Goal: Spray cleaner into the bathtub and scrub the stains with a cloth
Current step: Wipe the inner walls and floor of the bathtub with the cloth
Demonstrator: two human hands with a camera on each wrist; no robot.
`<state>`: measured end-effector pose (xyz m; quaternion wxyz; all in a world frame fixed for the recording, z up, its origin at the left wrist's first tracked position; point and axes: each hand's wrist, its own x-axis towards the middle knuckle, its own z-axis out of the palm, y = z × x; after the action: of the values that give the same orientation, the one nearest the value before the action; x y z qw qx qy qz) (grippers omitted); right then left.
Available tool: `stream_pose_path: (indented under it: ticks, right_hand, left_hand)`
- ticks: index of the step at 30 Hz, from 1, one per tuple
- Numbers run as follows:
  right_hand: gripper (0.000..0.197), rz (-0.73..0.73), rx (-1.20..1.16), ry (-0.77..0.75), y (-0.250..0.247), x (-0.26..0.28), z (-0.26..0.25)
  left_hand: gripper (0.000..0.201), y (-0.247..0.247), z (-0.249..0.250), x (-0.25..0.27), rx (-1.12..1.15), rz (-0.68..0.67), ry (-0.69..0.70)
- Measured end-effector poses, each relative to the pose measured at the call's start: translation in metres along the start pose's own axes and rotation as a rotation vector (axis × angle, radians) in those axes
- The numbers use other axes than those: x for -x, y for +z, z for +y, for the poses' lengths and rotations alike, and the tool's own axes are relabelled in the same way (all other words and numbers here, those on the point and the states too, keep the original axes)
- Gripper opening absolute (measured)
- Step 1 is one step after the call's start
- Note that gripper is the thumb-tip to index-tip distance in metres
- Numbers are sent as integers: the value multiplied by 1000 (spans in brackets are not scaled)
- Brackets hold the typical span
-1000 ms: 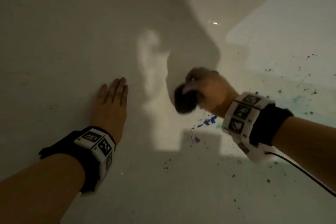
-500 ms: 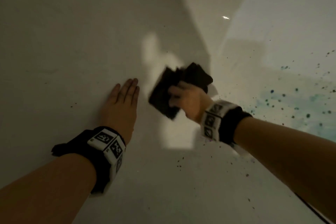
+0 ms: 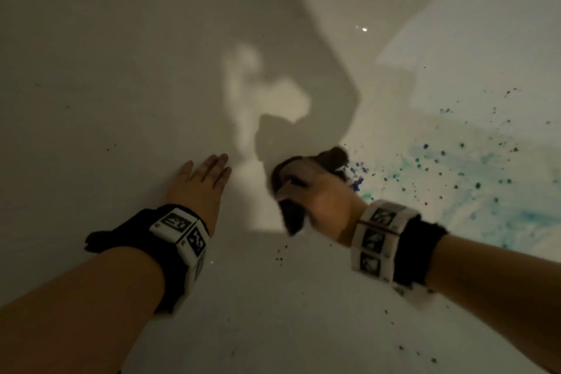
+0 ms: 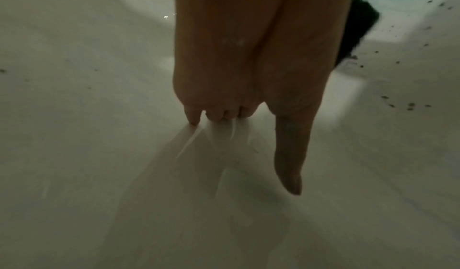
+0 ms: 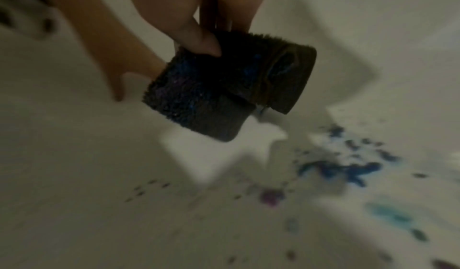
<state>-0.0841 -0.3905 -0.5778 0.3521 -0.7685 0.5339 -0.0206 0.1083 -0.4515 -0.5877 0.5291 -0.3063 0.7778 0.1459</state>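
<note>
Stained bathtub; dark folded cloth

Your head camera looks down and forward into the white bathtub from above both forearms, taking in its wall and floor. Your left wrist camera sits close behind the left hand, facing along the fingers at the tub surface. Your right wrist camera looks along the right hand, very near the dark cloth, towards the floor. All three views share the blue stains; the cloth's edge also shows in the left wrist view.
</note>
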Motion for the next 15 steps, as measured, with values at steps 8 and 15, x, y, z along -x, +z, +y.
stream_pose_path:
  ticks: [8, 15]
  right_hand:
    - [54, -511, 152, -176, 56, 12, -31]
    - [49, -758, 361, -151, 39, 29, 3]
  left_hand:
    - [69, -1, -2, -2, 3, -2, 22]
    - [68, -9, -3, -4, 31, -44, 28]
